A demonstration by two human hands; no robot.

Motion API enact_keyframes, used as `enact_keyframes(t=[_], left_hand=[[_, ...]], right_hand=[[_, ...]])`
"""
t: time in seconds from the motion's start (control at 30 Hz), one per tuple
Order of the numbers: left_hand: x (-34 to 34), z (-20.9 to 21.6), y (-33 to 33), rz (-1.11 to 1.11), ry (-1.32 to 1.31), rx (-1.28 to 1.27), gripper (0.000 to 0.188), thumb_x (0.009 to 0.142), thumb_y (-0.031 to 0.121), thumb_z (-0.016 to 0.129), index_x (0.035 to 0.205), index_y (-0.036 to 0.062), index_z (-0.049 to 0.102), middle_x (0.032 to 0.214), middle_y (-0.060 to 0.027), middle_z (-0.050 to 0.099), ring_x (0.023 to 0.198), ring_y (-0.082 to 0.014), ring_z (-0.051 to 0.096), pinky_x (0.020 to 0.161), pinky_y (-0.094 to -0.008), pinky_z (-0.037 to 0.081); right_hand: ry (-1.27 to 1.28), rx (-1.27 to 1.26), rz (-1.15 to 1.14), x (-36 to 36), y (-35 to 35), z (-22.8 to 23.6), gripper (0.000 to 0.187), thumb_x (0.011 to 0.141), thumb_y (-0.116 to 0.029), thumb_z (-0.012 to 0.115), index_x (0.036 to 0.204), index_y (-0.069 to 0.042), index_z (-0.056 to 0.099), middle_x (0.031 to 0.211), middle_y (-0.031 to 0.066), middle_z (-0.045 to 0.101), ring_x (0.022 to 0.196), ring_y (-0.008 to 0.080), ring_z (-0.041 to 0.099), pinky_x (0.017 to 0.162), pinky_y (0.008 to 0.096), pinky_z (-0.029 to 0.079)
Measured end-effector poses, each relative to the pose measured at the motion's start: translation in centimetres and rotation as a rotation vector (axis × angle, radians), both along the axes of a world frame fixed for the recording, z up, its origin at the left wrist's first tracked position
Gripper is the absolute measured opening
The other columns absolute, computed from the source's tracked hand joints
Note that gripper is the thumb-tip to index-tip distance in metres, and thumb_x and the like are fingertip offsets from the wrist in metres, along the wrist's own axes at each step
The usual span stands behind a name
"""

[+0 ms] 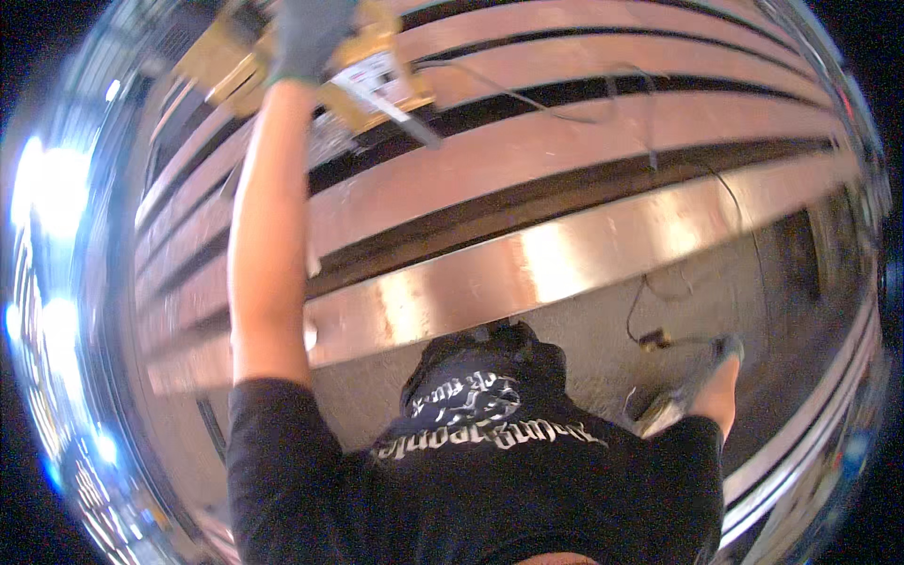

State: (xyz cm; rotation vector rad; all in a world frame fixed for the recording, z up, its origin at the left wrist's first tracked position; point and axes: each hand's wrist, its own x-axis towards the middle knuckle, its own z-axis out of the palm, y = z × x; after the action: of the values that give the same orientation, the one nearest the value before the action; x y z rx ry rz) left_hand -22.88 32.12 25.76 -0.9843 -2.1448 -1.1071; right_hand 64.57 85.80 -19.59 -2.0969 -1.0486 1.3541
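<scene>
My left hand (315,38), in a grey glove, reaches to the far left over a brown cardboard box (414,80) with a white label. The top of the picture and blur hide its fingers, so I cannot tell whether it grips the box. A pale flat strip (414,124) sticks out at the box's near side. My right hand (728,348), also in a grey glove, is low on the right, its fingers hidden. A dark cable (692,341) with a brass-coloured end piece (653,339) runs up to this hand; whether it is held cannot be told.
Wide reddish-brown slats (527,141) with dark gaps lie ahead of me. A shiny metal-like front beam (452,297) crosses before my body. A thin cable (556,113) loops over the slats. Clear crumpled plastic (330,137) lies beside the box. Grey floor (603,330) shows below.
</scene>
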Motion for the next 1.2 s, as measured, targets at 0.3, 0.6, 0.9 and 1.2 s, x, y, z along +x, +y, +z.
enact_keyframes(t=[0.3,0.6,0.9,1.2], left_hand=[[6.7,5.9,0.3,-0.085,-0.084,0.011,0.044,0.099,0.042,0.066,0.110,-0.0003,0.067,0.087,-0.0167,0.070,0.087,-0.0266,0.068,0.083,-0.0407,0.053],[7.7,7.5,0.3,-0.104,-0.102,-0.284,0.053,0.100,0.053,0.058,0.120,0.0054,0.066,0.107,-0.0193,0.073,0.106,-0.0360,0.069,0.094,-0.0449,0.051],[3.9,8.9,-4.3,0.593,0.300,0.252,0.090,0.079,0.042,0.085,0.147,-0.0002,0.043,0.137,-0.0257,0.057,0.128,-0.0427,0.054,0.109,-0.0488,0.044],[1.9,11.8,-2.1,0.486,-0.054,0.419,0.134,0.067,0.037,0.092,0.163,-0.0032,0.007,0.153,-0.0344,0.042,0.141,-0.0460,0.045,0.118,-0.0435,0.040]], right_hand=[[-0.661,0.876,0.266,-25.2,4.9,15.5,0.062,0.089,-0.050,0.072,0.140,-0.016,0.063,0.134,0.0152,0.069,0.121,0.0366,0.067,0.101,0.0464,0.053],[0.671,0.703,1.440,-67.9,-26.4,17.8,0.047,0.103,-0.027,0.066,0.141,-0.002,0.059,0.139,0.0134,0.066,0.132,0.0240,0.058,0.114,0.0362,0.042],[0.460,0.429,1.746,-78.5,-36.3,23.8,0.052,0.094,-0.053,0.071,0.105,-0.002,0.069,0.087,0.0129,0.073,0.078,0.0200,0.071,0.070,0.0355,0.056],[0.386,0.868,1.482,-76.8,-33.1,22.2,0.051,0.094,-0.046,0.073,0.083,0.003,0.069,0.066,0.0067,0.061,0.061,0.0180,0.052,0.061,0.0406,0.046]])
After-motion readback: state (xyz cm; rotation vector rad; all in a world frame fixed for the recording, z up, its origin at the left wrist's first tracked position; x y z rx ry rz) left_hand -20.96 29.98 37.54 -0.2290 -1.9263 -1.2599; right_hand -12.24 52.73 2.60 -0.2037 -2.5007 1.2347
